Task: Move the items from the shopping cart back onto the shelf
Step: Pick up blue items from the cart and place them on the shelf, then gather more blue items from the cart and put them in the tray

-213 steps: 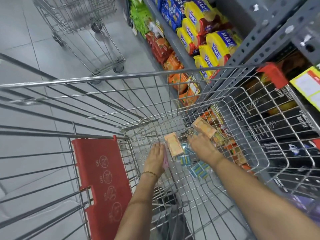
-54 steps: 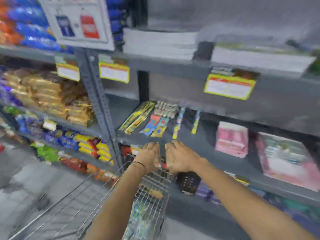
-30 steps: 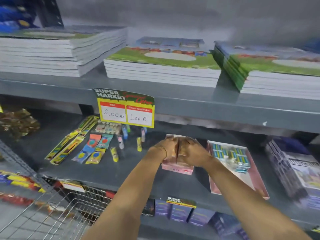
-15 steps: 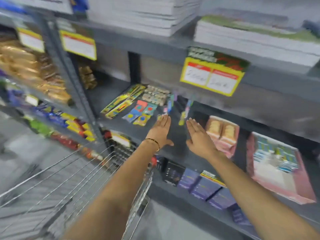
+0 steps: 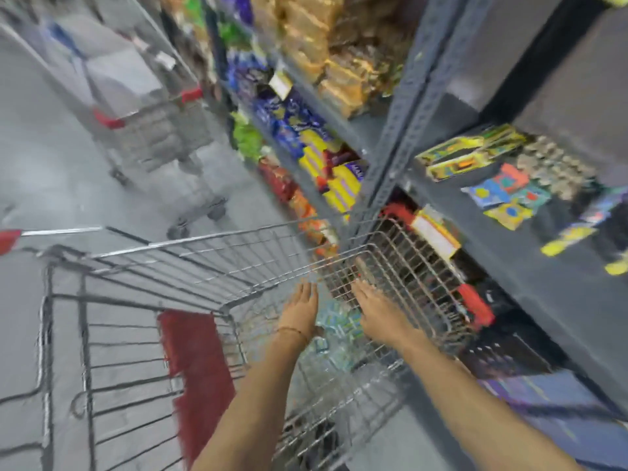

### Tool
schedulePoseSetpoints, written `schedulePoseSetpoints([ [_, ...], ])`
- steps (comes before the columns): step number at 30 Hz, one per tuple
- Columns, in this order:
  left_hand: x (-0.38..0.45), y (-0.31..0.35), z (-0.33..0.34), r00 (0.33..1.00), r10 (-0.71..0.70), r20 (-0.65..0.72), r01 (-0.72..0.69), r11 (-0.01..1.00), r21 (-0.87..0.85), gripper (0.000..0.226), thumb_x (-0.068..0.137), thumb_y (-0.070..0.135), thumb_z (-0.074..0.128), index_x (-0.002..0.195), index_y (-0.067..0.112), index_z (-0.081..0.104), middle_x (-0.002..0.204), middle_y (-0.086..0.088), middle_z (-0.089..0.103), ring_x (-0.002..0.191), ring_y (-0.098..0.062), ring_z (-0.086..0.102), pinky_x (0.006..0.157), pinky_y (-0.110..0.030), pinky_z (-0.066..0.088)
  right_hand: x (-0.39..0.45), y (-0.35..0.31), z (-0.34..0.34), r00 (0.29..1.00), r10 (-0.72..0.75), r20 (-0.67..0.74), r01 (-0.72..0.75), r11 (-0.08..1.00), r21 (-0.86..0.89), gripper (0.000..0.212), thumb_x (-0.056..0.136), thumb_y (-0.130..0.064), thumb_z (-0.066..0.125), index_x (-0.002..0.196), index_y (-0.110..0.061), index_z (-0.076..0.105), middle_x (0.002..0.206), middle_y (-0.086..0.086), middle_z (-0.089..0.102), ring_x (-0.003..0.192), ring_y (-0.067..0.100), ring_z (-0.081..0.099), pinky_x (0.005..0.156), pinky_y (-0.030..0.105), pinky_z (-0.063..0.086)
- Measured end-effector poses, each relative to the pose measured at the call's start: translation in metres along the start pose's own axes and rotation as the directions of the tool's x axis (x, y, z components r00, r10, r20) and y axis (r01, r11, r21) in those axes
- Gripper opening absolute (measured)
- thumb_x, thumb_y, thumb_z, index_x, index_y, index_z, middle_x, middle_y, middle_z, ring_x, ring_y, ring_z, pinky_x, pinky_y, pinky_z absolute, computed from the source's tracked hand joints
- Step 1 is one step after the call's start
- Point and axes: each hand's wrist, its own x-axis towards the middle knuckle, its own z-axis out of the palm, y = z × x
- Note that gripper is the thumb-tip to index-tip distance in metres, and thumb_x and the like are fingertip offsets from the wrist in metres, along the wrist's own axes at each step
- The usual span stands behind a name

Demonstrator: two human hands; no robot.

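The frame is blurred by motion. Both my hands reach down into the wire shopping cart. My left hand is flat with fingers spread and holds nothing. My right hand is also open and flat, just right of it. Between and below them several small blue-green packets lie on the cart's bottom. The grey shelf stands to the right, with flat colourful packs lying on it.
A red child-seat flap hangs at the cart's near end. A second cart stands in the aisle behind. Snack packets fill the shelves on the left of the grey upright.
My hands set the pinkish packs on the shelf, opened, and have dropped from the shelf into the cart. My view has swung down and left to the cart.
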Motion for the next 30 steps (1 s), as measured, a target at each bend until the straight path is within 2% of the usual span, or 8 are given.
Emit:
schedulePoseSetpoints([
  [4, 0.015, -0.025, 0.051, 0.998, -0.026, 0.055, 0.027, 0.999, -0.019, 0.105, 0.080, 0.040, 0.070, 0.147, 0.000, 0.001, 0.158, -0.018, -0.001, 0.147, -0.032, -0.001, 0.121, -0.044, 0.010, 0.041, -0.008, 0.043, 0.997, 0.029, 0.070, -0.029, 1.000, -0.001, 0.057, 0.089, -0.006, 0.050, 0.143, -0.003, 0.032, 0.151, 0.016, 0.035, 0.138, 0.024, 0.036, 0.111, 0.032, 0.030],
  [8, 0.039, -0.041, 0.106, 0.992, -0.047, 0.117, 0.059, 0.993, -0.104, 0.105, 0.078, 0.037, 0.073, 0.147, -0.001, 0.004, 0.158, -0.019, 0.002, 0.146, -0.032, 0.005, 0.120, -0.044, 0.014, 0.076, 0.000, 0.104, 0.967, 0.183, 0.178, -0.187, 0.982, 0.003, 0.063, 0.087, -0.018, 0.063, 0.140, -0.001, 0.034, 0.146, 0.020, 0.037, 0.136, 0.032, 0.034, 0.113, 0.035, 0.030],
  [10, 0.047, -0.041, 0.122, 0.992, -0.046, 0.116, 0.060, 0.991, -0.120, 0.104, 0.078, 0.034, 0.074, 0.147, 0.000, 0.005, 0.158, -0.018, 0.002, 0.146, -0.032, 0.009, 0.119, -0.043, 0.020, 0.082, 0.008, 0.123, 0.957, 0.241, 0.160, -0.241, 0.970, -0.018, 0.067, 0.085, -0.028, 0.066, 0.138, 0.001, 0.036, 0.143, 0.022, 0.039, 0.135, 0.033, 0.035, 0.114, 0.037, 0.029],
  [12, 0.058, -0.041, 0.137, 0.990, -0.039, 0.132, 0.056, 0.990, -0.130, 0.105, 0.078, 0.032, 0.073, 0.147, 0.001, 0.000, 0.159, -0.016, -0.001, 0.146, -0.031, 0.010, 0.118, -0.045, 0.023, 0.089, 0.016, 0.145, 0.932, 0.318, 0.172, -0.317, 0.948, -0.034, 0.080, 0.086, -0.040, 0.064, 0.143, 0.002, 0.027, 0.149, 0.027, 0.030, 0.141, 0.036, 0.025, 0.119, 0.041, 0.022],
  [15, 0.070, -0.040, 0.156, 0.992, 0.011, 0.122, 0.001, 0.995, -0.101, 0.110, 0.077, 0.027, 0.075, 0.147, 0.001, -0.006, 0.159, -0.016, -0.003, 0.147, -0.029, 0.003, 0.122, -0.041, 0.014, 0.092, 0.026, 0.168, 0.851, 0.492, 0.184, -0.506, 0.862, 0.031, 0.105, 0.079, -0.049, 0.070, 0.149, 0.002, 0.010, 0.155, 0.033, 0.009, 0.145, 0.044, 0.008, 0.121, 0.049, 0.017],
  [20, 0.082, -0.031, 0.169, 0.998, 0.054, 0.045, -0.049, 0.994, -0.095, 0.085, 0.089, 0.012, 0.060, 0.148, 0.002, 0.000, 0.159, -0.016, 0.002, 0.147, -0.029, 0.004, 0.122, -0.037, 0.010, 0.096, 0.031, 0.183, 0.801, 0.566, 0.195, -0.594, 0.792, 0.142, 0.102, 0.079, -0.032, 0.075, 0.151, -0.009, 0.007, 0.150, 0.035, 0.021, 0.140, 0.047, 0.022, 0.116, 0.050, 0.029],
  [23, 0.085, -0.028, 0.172, 0.998, 0.056, 0.009, -0.055, 0.993, -0.106, 0.077, 0.090, 0.009, 0.056, 0.147, 0.002, 0.006, 0.157, -0.016, 0.012, 0.145, -0.029, 0.012, 0.121, -0.037, 0.017, 0.094, 0.031, 0.175, 0.816, 0.560, 0.147, -0.578, 0.799, 0.166, 0.091, 0.081, -0.020, 0.074, 0.150, -0.010, 0.015, 0.140, 0.031, 0.036, 0.126, 0.043, 0.040, 0.107, 0.047, 0.040],
  [30, 0.074, -0.023, 0.138, 0.999, 0.042, 0.028, -0.040, 0.997, -0.069, 0.068, 0.083, 0.017, 0.066, 0.139, 0.004, 0.030, 0.139, -0.014, 0.042, 0.128, -0.028, 0.038, 0.113, -0.036, 0.030, 0.075, 0.027, 0.132, 0.869, 0.485, 0.101, -0.494, 0.862, 0.113, 0.077, 0.081, -0.012, 0.074, 0.142, -0.007, 0.028, 0.134, 0.023, 0.045, 0.122, 0.037, 0.046, 0.101, 0.043, 0.047],
])
